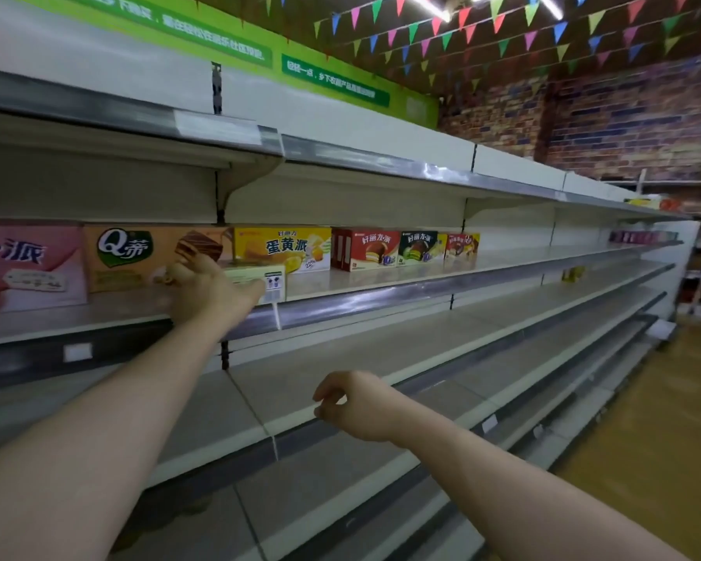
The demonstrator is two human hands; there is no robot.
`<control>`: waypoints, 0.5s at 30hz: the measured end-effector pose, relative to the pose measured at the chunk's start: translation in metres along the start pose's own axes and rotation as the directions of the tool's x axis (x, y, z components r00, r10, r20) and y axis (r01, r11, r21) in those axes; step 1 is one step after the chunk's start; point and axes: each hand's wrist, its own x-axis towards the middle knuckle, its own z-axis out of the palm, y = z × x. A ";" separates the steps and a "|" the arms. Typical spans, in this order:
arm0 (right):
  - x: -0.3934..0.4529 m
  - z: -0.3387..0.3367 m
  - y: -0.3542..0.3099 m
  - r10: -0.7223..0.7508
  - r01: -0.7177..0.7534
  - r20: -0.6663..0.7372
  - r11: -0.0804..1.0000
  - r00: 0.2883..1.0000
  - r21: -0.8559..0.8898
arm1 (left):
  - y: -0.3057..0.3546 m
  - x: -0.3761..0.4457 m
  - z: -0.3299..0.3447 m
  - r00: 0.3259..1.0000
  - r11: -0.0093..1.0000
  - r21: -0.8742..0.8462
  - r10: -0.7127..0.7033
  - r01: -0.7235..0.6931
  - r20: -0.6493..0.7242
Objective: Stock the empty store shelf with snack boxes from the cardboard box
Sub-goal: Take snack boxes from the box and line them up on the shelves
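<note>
Left hand (pixel 209 287) is at the front of the stocked shelf (pixel 381 283), fingers spread against the lower right corner of the orange box (pixel 154 257); they look extended, not wrapped round it, though blur hides the fingertips. Right hand (pixel 359 404) hovers above the bare shelf (pixel 320 378) one level down, loosely curled, thumb near forefinger, nothing in it. Risks, judged: a push landing on one corner only could skew the orange box out of line or jam it into the yellow box (pixel 284 249) just beside it. The left wrist sits just beside the price tag (pixel 268 283) at the shelf lip, so drawing the arm back carelessly could knock the tag loose. The red box (pixel 365 249) stands at a slight angle to the shelf edge and may need squaring. The cardboard box is not in view, so the next snack box cannot be located from here. Count on this shelf: one pink box (pixel 29 265), partly cut by the left edge; one orange; one yellow; one red; one green box (pixel 417 247); one small box (pixel 462 244) in red and yellow at the row's end. Six in all, in a single row. Small items further down the aisle are too blurred to count. Hands: two.
</note>
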 end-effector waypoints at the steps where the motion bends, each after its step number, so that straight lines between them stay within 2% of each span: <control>1: -0.003 -0.007 0.013 0.003 -0.004 0.004 0.999 1.000 0.038 | 0.004 0.000 0.004 1.000 1.000 0.007 -0.022 0.022 -0.005; 5: -0.009 -0.028 0.051 0.048 -0.055 0.057 0.990 0.997 0.131 | 0.020 -0.003 0.009 0.994 0.994 -0.028 -0.104 0.105 0.032; 9: 0.012 -0.036 0.042 -0.003 -0.008 0.068 0.986 0.998 0.166 | 0.026 -0.019 0.005 0.999 0.999 0.009 -0.044 0.043 0.027; 11: 0.026 -0.034 0.026 -0.034 0.018 0.063 0.969 0.997 0.246 | 0.022 -0.021 0.002 1.000 1.000 0.016 -0.005 0.005 0.014; 13: 0.036 -0.030 0.012 -0.059 0.031 0.079 0.951 0.995 0.309 | 0.013 -0.009 -0.001 0.999 0.998 -0.061 -0.009 0.011 0.038; 15: 0.041 -0.023 0.004 -0.078 0.039 0.101 0.940 0.992 0.339 | 0.004 0.008 -0.007 0.986 0.970 -0.227 -0.046 0.082 0.160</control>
